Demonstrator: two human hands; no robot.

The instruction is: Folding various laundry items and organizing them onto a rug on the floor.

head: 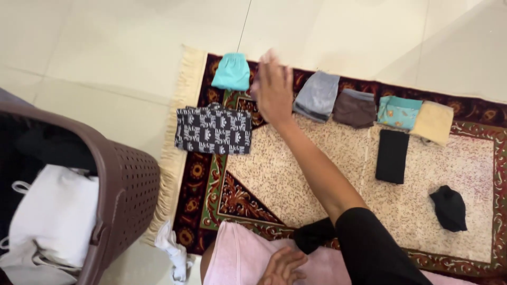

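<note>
Laundry folding, part done, placed relative to the patterned rug (pixel 327 174). Near edge of rug: left hand (pixel 283 265), fingers curled, resting on a pink cloth (pixel 237 258) over the lap; a dark bundle (pixel 314 235) just beside it, unfolded. Off the rug's left fringe: a white rag (pixel 171 248) on the floor and a brown laundry basket (pixel 129 184) holding white garments, judged still to sort. Right part of rug: a crumpled black piece (pixel 449 207), then a folded black piece (pixel 392 155). Left part: folded black-and-white patterned cloth (pixel 213 130). Far edge: right hand (pixel 273 89), fingers spread, empty, blurred, between a folded teal item (pixel 231 72) and a grey one (pixel 317 96); beyond, brown (pixel 355 108), turquoise print (pixel 397 112), yellow (pixel 433 122) folded in a row
</note>
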